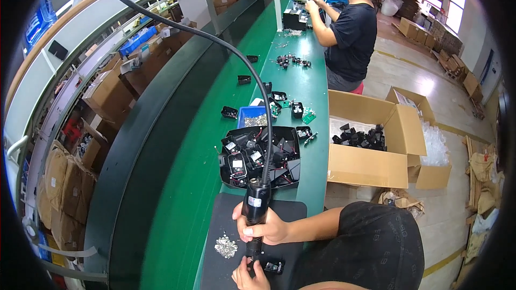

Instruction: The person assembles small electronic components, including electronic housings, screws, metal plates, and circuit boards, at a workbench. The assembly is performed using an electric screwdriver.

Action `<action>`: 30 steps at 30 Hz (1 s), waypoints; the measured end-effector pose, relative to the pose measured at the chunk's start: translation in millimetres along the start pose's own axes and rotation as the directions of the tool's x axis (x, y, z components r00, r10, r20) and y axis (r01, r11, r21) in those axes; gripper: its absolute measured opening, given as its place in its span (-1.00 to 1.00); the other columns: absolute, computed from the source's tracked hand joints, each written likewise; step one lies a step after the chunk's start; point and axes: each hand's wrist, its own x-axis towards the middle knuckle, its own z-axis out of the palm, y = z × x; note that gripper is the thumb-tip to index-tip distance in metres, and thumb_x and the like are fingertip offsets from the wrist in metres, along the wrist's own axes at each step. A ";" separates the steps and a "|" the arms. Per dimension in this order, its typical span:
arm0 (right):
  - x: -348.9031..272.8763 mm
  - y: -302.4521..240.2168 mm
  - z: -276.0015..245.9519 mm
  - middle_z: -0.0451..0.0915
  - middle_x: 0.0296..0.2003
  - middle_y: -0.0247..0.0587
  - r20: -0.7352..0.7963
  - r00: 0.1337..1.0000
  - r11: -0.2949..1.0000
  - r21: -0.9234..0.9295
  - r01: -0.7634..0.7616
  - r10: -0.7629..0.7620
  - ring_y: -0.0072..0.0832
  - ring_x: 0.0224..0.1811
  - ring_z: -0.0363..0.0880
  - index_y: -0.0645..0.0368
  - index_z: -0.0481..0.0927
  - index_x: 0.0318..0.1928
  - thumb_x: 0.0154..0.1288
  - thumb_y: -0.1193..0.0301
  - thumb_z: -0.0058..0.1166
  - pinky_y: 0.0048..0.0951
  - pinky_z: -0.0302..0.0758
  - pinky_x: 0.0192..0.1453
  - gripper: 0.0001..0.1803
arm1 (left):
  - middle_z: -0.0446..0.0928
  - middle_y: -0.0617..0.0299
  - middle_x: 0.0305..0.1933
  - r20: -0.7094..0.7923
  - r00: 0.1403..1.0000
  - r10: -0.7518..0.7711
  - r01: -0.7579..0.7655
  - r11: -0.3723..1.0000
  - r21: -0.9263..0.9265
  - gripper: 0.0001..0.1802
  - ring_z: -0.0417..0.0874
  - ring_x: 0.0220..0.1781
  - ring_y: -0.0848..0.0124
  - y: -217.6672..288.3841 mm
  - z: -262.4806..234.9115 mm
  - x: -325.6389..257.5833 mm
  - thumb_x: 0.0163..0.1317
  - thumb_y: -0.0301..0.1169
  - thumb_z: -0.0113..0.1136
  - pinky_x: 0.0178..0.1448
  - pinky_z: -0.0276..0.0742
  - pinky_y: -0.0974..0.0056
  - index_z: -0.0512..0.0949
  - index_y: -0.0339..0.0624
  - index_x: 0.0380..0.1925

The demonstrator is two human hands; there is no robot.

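My right hand [267, 227] is wrapped round a black electric screwdriver [256, 204], which stands upright with its cable rising from the top. Below it, my left hand [250, 278] has thumb and fingers pinched together at the driver's lower end; what they hold there is hidden. Beside those fingers a small open black housing [274, 266] lies on the dark mat [228, 217]. A pile of small silvery screws [226, 247] sits on the mat to the left of the driver.
Beyond the mat stands a black tray [293, 181] heaped with black housings, with a blue bin [252, 111] of small metal parts behind it. Green circuit boards [308, 115] lie nearby. Open cardboard boxes [368, 166] stand right of the bench. Another person [352, 29] works farther along.
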 end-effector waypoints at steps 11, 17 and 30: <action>-4.8 -2.1 -3.9 0.45 -0.49 -0.25 -0.045 0.997 0.997 0.041 -0.066 0.068 -0.54 -0.44 0.44 0.22 0.30 0.01 0.14 0.56 0.11 -0.44 0.43 -0.29 -0.58 | 0.60 0.10 -0.42 0.000 1.000 0.000 0.000 0.997 -0.076 -0.83 0.57 -0.41 0.19 10.2 2.1 -0.5 0.07 -0.49 0.31 -0.29 0.52 0.21 0.64 -0.21 -0.29; -5.8 -2.1 -4.9 0.47 -0.47 -0.30 -0.047 0.996 0.996 0.056 -0.070 0.072 -0.57 -0.44 0.44 0.22 0.34 -0.01 0.16 0.58 0.10 -0.45 0.43 -0.27 -0.63 | 0.61 0.11 -0.40 -0.019 0.997 0.078 -0.079 0.994 -0.073 -0.89 0.58 -0.40 0.15 6.7 3.6 -2.5 0.06 -0.53 0.28 -0.28 0.53 0.19 0.62 -0.26 -0.36; -4.2 -7.4 -10.1 0.46 -0.47 -0.30 -0.028 0.993 0.987 0.124 -0.107 0.111 -0.56 -0.44 0.43 0.22 0.33 0.00 0.17 0.54 0.10 -0.45 0.41 -0.26 -0.62 | 0.62 0.04 -0.35 0.030 0.985 0.171 -0.162 0.969 -0.185 -0.91 0.61 -0.37 0.12 4.4 3.4 0.1 0.09 -0.55 0.22 -0.23 0.54 0.15 0.61 -0.30 -0.37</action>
